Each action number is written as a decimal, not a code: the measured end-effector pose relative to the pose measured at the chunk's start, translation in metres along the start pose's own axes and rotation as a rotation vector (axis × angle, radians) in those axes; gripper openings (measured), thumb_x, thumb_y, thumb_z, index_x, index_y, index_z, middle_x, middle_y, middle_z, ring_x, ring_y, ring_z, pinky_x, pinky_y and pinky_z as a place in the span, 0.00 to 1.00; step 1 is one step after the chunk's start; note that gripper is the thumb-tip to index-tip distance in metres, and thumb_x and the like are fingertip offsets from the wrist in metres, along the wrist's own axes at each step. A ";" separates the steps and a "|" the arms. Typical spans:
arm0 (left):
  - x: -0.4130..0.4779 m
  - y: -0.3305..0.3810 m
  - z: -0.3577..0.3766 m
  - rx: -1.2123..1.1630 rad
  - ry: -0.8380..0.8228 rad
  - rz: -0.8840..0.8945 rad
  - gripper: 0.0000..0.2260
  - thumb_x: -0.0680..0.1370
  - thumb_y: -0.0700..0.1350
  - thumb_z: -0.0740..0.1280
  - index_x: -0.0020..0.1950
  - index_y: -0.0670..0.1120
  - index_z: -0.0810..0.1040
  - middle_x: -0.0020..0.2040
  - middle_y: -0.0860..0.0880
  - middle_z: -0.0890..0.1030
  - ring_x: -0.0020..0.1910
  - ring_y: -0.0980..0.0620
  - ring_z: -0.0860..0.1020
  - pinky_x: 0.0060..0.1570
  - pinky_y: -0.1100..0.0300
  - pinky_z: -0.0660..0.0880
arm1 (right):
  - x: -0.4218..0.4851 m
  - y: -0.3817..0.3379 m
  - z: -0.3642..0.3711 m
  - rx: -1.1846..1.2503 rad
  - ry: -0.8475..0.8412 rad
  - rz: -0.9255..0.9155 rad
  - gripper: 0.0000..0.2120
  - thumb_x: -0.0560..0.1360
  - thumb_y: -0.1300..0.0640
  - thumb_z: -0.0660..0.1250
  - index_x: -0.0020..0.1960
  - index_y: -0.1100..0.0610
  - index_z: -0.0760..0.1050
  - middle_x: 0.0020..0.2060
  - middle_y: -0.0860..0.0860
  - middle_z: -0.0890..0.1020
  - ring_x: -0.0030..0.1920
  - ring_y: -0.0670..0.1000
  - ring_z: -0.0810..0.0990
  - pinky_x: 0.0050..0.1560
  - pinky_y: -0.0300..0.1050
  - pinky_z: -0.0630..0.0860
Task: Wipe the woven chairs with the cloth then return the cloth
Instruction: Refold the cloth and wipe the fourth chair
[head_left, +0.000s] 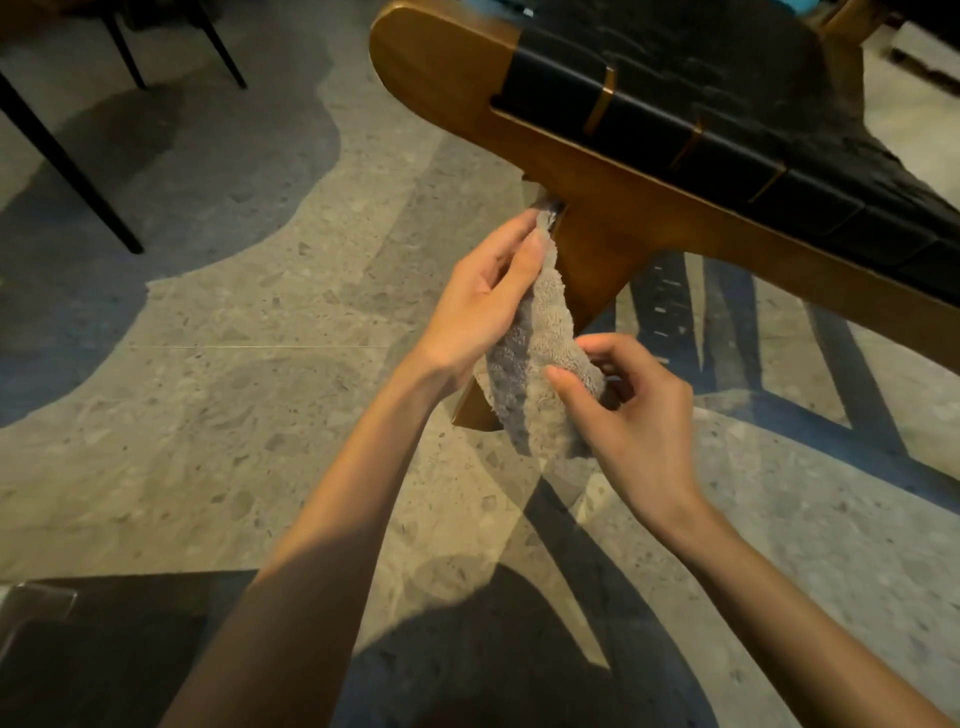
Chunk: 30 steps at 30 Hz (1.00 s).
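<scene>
Here both hands (561, 338) pinch nubby grey cloth (535, 364) beside chair (597, 244).

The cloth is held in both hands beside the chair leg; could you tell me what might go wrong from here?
1. The cloth is only pinched by the left hand and right hand, so it might drop onto the floor.
2. Bunched narrow, it may wipe the chair's wooden leg patchily.

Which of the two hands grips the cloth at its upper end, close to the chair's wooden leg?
The left hand: it pinches the cloth at its top, beside the wooden leg. The right hand grips lower down.
</scene>
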<state>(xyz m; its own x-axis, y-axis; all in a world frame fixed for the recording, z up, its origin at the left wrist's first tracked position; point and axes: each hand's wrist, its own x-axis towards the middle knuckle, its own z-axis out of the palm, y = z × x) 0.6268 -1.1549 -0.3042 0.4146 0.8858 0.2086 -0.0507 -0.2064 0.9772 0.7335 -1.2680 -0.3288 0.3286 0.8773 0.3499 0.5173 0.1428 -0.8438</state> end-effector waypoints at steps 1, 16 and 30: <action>0.002 0.002 0.000 0.014 -0.035 0.012 0.18 0.82 0.47 0.59 0.73 0.50 0.63 0.63 0.62 0.73 0.59 0.73 0.71 0.61 0.71 0.68 | 0.001 0.000 0.001 0.008 -0.006 -0.007 0.08 0.74 0.53 0.70 0.52 0.53 0.78 0.45 0.44 0.81 0.46 0.43 0.79 0.45 0.35 0.76; -0.006 -0.038 -0.008 0.083 -0.101 -0.019 0.22 0.82 0.52 0.57 0.75 0.47 0.63 0.73 0.52 0.68 0.72 0.58 0.64 0.73 0.50 0.61 | -0.008 0.036 0.026 -0.029 -0.079 0.095 0.06 0.75 0.53 0.69 0.52 0.48 0.78 0.43 0.37 0.79 0.47 0.38 0.78 0.45 0.26 0.73; -0.001 -0.035 0.001 0.040 -0.066 0.059 0.21 0.82 0.50 0.56 0.74 0.46 0.63 0.66 0.54 0.74 0.67 0.61 0.70 0.71 0.54 0.64 | 0.009 0.043 0.021 -0.074 -0.043 0.025 0.09 0.76 0.55 0.69 0.55 0.53 0.80 0.45 0.43 0.82 0.44 0.40 0.79 0.44 0.28 0.71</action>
<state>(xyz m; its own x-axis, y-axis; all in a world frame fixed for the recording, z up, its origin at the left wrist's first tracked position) 0.6290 -1.1489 -0.3390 0.4708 0.8427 0.2610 -0.0408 -0.2747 0.9607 0.7418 -1.2445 -0.3706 0.3089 0.8991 0.3102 0.5667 0.0880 -0.8192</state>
